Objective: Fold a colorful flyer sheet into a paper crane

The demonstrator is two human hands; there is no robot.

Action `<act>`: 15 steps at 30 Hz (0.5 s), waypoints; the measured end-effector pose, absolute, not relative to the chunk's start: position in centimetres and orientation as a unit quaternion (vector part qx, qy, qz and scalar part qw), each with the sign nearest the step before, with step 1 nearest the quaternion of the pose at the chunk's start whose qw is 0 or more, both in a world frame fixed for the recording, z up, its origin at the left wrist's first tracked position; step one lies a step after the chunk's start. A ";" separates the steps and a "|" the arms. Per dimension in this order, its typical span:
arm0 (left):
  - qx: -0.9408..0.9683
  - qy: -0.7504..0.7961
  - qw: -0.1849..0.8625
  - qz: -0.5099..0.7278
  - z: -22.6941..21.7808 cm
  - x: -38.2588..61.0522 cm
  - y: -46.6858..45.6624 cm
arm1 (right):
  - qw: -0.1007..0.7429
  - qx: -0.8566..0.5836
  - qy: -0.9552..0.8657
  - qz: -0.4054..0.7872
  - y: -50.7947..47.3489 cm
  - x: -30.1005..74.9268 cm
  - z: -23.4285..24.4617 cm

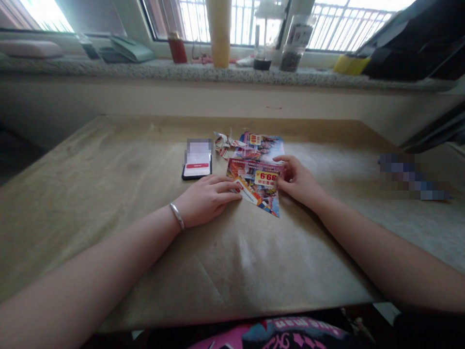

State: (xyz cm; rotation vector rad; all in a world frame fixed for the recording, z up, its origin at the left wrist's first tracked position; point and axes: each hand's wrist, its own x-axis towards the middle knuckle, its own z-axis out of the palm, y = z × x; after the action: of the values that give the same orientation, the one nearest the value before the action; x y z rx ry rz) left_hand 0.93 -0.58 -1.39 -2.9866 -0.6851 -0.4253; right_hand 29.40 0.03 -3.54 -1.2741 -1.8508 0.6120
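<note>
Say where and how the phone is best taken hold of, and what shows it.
Likely across the long edges of the phone, coming from above and the left. It lies flat on the table, screen up, leaving only thin sides to grip. Scraps lie to its right and the left hand is by its near end, so the left looks the easier approach.

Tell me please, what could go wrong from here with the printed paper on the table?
The printed paper might shift or crease unevenly if the left hand and right hand, at its opposite sides, press unequally. The crumpled paper beside it could catch underneath. The phone, lying near the left hand, might be nudged.
</note>
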 end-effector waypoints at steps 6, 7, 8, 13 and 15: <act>-0.960 -0.246 0.038 -0.126 -1.4 1.0 -0.7 | 0.374 -0.521 -0.737 0.214 -0.5 29.4 -3.2; -0.959 -0.249 0.039 -0.126 -1.4 1.0 -0.7 | 0.369 -0.523 -0.741 0.203 -0.6 29.3 -3.1; -0.959 -0.251 0.040 -0.126 -1.5 1.0 -0.7 | 0.362 -0.524 -0.747 0.190 -0.7 29.2 -3.0; -0.955 -0.262 0.036 -0.132 -1.8 0.9 -0.6 | 0.343 -0.540 -0.755 0.143 -0.6 28.9 -2.6; -0.954 -0.268 0.024 -0.135 -1.8 0.9 -0.5 | 0.356 -0.550 -0.739 0.157 -0.4 29.0 -2.7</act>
State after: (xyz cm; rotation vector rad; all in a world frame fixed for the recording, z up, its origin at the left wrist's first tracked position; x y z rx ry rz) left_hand 0.87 -0.53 -1.83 -2.9502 -0.8302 -0.4180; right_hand 28.97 -0.43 -2.73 -1.4193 -1.9097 0.4051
